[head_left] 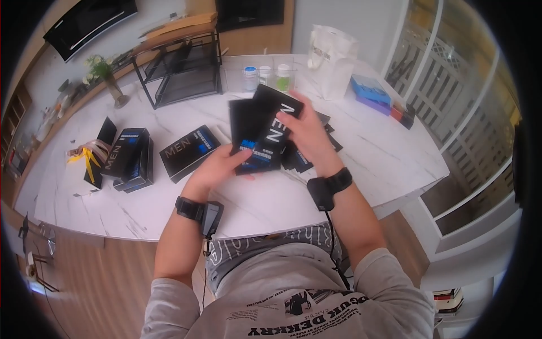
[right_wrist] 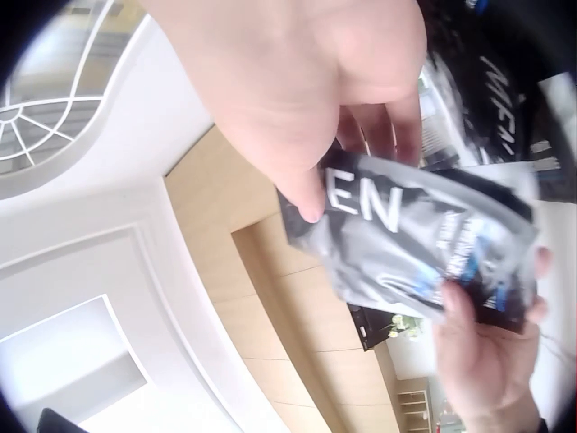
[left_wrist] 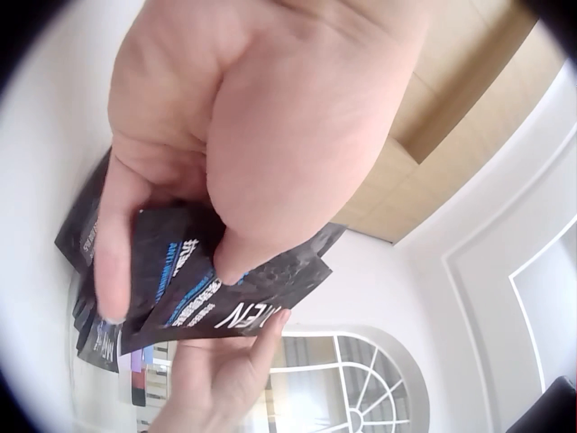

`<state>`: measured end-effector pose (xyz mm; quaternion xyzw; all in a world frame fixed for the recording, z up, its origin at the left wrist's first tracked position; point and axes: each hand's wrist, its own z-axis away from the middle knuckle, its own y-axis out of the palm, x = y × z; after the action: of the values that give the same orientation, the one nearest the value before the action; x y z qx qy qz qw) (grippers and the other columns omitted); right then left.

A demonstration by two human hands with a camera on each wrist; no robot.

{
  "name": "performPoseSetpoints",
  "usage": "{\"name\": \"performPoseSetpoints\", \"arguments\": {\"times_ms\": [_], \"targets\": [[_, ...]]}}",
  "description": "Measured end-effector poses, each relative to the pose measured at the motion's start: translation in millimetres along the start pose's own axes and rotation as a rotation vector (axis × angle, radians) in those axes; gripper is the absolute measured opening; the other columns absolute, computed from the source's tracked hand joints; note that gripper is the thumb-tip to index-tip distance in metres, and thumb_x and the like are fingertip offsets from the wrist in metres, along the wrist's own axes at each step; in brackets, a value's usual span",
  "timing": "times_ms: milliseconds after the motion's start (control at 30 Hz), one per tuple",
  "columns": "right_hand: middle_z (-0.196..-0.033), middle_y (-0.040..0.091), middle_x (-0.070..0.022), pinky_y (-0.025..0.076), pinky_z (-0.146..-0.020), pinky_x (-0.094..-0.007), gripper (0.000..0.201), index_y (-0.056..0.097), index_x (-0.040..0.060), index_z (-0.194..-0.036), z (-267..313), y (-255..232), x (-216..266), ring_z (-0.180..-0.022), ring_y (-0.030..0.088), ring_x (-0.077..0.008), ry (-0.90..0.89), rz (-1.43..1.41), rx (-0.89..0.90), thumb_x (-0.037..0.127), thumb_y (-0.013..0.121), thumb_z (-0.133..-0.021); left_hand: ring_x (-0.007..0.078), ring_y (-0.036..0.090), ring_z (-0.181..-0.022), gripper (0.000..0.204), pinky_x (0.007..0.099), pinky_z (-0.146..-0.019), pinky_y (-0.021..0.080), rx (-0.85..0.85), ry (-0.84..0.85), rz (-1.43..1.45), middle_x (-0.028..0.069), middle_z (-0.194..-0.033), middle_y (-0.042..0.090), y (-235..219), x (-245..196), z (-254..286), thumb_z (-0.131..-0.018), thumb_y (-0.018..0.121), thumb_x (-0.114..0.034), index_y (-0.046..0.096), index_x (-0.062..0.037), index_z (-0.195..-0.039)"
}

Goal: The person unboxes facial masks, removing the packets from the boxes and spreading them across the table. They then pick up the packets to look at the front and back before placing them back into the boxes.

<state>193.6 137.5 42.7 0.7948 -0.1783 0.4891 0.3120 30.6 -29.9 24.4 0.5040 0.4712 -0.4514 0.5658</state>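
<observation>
Black MEN packets (head_left: 270,138) held up over the white, grey-veined table (head_left: 384,164), overlapping in a fan; at least two, exact count hard to tell. Left hand (head_left: 220,165) pinches their lower left part, thumb on the front, fingers behind. Right hand (head_left: 306,131) grips their upper right edge, thumb in front beside the lettering, fingers behind.

Right of the packets: spread pile of similar black pouches (head_left: 298,161), partly hidden by the right hand. Left of the packets: black MEN box (head_left: 189,152), lying down; farther left, other black boxes (head_left: 135,161) close together. Behind the packets: capped bottles (head_left: 250,78). Behind and left: dark tiered rack (head_left: 189,85). Behind and right: white bag (head_left: 337,70), blue box (head_left: 370,89).
</observation>
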Motion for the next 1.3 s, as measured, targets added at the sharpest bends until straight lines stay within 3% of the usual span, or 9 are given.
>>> {"name": "performPoseSetpoints", "arguments": {"times_ms": [100,167,400,800,1000,1133,1167,1233,1300], "targets": [[-0.102,0.067,-0.0040,0.054,-0.079,-0.0280,0.027,0.060,0.0008,-0.117,14,1,-19,-0.091,0.065,-0.0139,0.146,0.223,0.088,0.007,0.067,-0.092,0.0163,0.068,-0.085,0.022,0.0316,-0.073,0.060,-0.169,0.098,-0.041,0.0076,-0.101,0.069,-10,4,-6,-0.096,0.060,-0.007,0.062,0.0020,-0.116],[-0.097,0.068,-0.0018,0.051,-0.072,-0.0245,0.024,0.064,0.0016,-0.113,17,8,-29,-0.083,0.063,-0.0102,0.066,0.343,0.041,0.009,0.069,-0.091,0.0144,0.067,-0.085,0.021,0.0307,-0.073,0.059,-0.222,0.127,-0.173,0.0060,-0.099,0.069,-8,1,-5,-0.094,0.062,-0.003,0.064,0.0011,-0.114],[-0.106,0.069,-0.0048,0.053,-0.081,-0.0277,0.026,0.062,-0.0031,-0.115,22,6,-21,-0.093,0.064,-0.0120,0.105,0.250,0.022,0.005,0.067,-0.092,0.0108,0.060,-0.075,0.013,0.0261,-0.065,0.049,-0.259,0.193,-0.097,0.0039,-0.092,0.068,-24,14,-13,-0.088,0.069,-0.003,0.068,-0.0004,-0.101],[-0.109,0.068,-0.0060,0.053,-0.083,-0.0272,0.026,0.060,-0.0035,-0.115,19,5,-37,-0.095,0.063,-0.0113,0.053,0.027,0.055,0.005,0.067,-0.092,0.0145,0.067,-0.084,0.023,0.0291,-0.071,0.056,-0.325,0.175,-0.154,0.0057,-0.098,0.070,-8,3,-7,-0.086,0.069,-0.001,0.066,-0.0007,-0.109],[-0.103,0.069,-0.0044,0.053,-0.080,-0.0261,0.025,0.060,-0.0023,-0.116,19,7,-37,-0.089,0.064,-0.0105,0.009,0.191,0.057,0.008,0.066,-0.093,0.0148,0.067,-0.085,0.025,0.0275,-0.070,0.059,-0.302,0.184,-0.124,0.0060,-0.102,0.069,-8,4,-8,-0.087,0.067,0.000,0.064,-0.0014,-0.113],[-0.096,0.070,-0.0072,0.052,-0.072,-0.0244,0.023,0.061,-0.0017,-0.113,17,9,-19,-0.083,0.064,-0.0088,-0.075,0.464,-0.126,0.017,0.059,-0.099,0.0150,0.068,-0.087,0.026,0.0268,-0.071,0.060,-0.387,0.236,-0.023,0.0063,-0.105,0.068,-4,-2,-8,-0.090,0.064,0.001,0.062,-0.0010,-0.116],[-0.093,0.070,-0.0077,0.052,-0.072,-0.0255,0.022,0.061,-0.0033,-0.111,7,-6,-25,-0.081,0.065,-0.0111,-0.180,0.282,-0.116,0.016,0.057,-0.101,0.0150,0.067,-0.088,0.026,0.0268,-0.071,0.061,-0.428,0.262,0.008,0.0065,-0.105,0.068,-9,-1,-9,-0.090,0.063,0.001,0.062,-0.0008,-0.117],[-0.091,0.070,-0.0084,0.052,-0.072,-0.0260,0.019,0.061,-0.0044,-0.108,-6,-31,-23,-0.077,0.066,-0.0145,-0.315,0.515,-0.332,0.012,0.056,-0.100,0.0150,0.067,-0.089,0.026,0.0268,-0.072,0.061,-0.498,0.299,0.069,0.0069,-0.105,0.068,-17,0,-10,-0.092,0.061,0.001,0.061,-0.0002,-0.118],[-0.104,0.069,-0.0161,0.051,-0.085,-0.0350,0.035,0.062,-0.0032,-0.113,-6,-44,-20,-0.093,0.066,-0.0255,-0.321,0.896,-0.258,0.025,0.067,-0.092,0.0152,0.067,-0.090,0.025,0.0267,-0.073,0.061,-0.549,0.316,0.125,0.0074,-0.106,0.068,-22,-1,-11,-0.093,0.060,0.001,0.060,0.0006,-0.118]]}}
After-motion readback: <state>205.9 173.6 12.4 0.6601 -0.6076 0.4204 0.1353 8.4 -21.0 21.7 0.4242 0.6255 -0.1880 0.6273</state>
